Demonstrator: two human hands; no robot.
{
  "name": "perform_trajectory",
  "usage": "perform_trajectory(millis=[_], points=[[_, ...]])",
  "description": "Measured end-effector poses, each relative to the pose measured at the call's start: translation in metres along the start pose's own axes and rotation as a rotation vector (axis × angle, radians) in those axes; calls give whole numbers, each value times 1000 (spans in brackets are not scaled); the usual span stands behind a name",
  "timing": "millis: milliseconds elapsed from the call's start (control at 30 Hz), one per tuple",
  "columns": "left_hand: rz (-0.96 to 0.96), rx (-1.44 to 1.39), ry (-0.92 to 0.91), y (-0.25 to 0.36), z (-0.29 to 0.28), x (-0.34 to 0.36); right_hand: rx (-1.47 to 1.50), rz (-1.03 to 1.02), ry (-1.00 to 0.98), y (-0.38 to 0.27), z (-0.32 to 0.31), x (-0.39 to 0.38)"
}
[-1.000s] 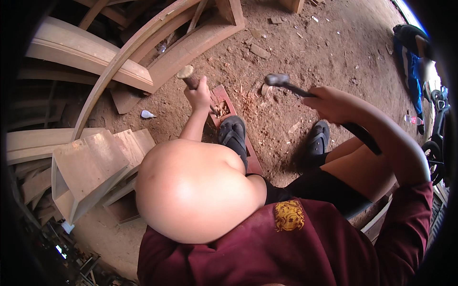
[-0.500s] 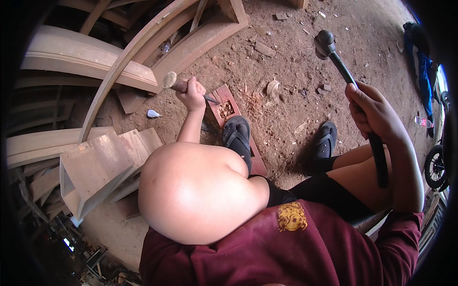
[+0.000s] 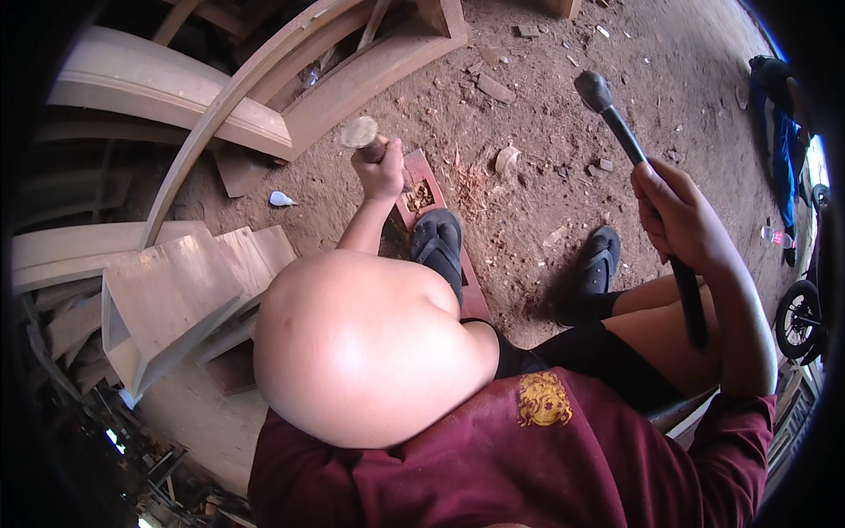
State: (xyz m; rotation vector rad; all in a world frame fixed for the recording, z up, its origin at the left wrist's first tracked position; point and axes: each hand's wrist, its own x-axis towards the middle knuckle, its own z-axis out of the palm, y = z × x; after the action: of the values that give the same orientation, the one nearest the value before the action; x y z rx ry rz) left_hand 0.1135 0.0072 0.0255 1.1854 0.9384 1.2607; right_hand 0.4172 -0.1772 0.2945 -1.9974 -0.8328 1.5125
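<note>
My left hand (image 3: pixel 382 176) is wrapped round the wooden handle of a chisel (image 3: pixel 361 133), whose broad pale butt end points up. Most of its blade is hidden behind the hand, at the edge of a recess in a reddish wooden board (image 3: pixel 476 304). Loose wood chips (image 3: pixel 422 195) lie in that recess. Across the board rests my left foot in a dark sandal (image 3: pixel 437 245), over its middle. On the right, my right hand (image 3: pixel 679 211) grips the dark shaft of a hammer (image 3: pixel 625 136), raised with its rounded head up and away from the chisel.
Curved wooden frame pieces (image 3: pixel 167 88) are stacked at the left, with a box-like wooden part (image 3: pixel 172 299) nearer me. A small white bottle (image 3: pixel 281 199) lies on the dirt floor (image 3: pixel 546 123) among shavings. Another person (image 3: pixel 779 132) is at the far right, near a wheel (image 3: pixel 798 319).
My left hand has shifted slightly right, and the chisel has turned from leaning left to a steeper stance. The hammer stays raised, its position only slightly different.
</note>
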Motion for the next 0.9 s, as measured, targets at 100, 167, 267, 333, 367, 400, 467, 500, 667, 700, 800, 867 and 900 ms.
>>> perform_trajectory(millis=[100,167,267,333,367,400,467,500,667,700,800,867,900], points=[[68,245,-10,-4,5,-4,-210,-146,34,-28,15,-1],[61,224,2,13,32,-11,-304,-430,117,-46,22,3],[67,206,133,17,15,-9,-180,-867,217,-112,51,3],[93,296,134,7,-3,-5,4,-1060,193,-140,74,18],[100,331,120,2,-3,-4,-46,-1162,329,-139,94,30],[87,292,89,-5,17,-3,-117,-1230,511,-133,108,45],[85,267,83,0,26,-3,-442,-783,224,-75,136,78],[183,234,52,8,41,-5,-940,-593,51,-50,139,103],[153,426,-13,8,26,-17,-800,-608,65,-74,124,93],[216,317,-12,9,27,-18,-725,-676,100,-93,119,74],[82,318,40,5,-7,-13,-383,-1387,365,-139,125,44],[63,281,31,-5,-1,-12,-334,-1243,414,-125,141,51],[44,280,6,-5,12,-14,-314,-1155,454,-106,145,60]])
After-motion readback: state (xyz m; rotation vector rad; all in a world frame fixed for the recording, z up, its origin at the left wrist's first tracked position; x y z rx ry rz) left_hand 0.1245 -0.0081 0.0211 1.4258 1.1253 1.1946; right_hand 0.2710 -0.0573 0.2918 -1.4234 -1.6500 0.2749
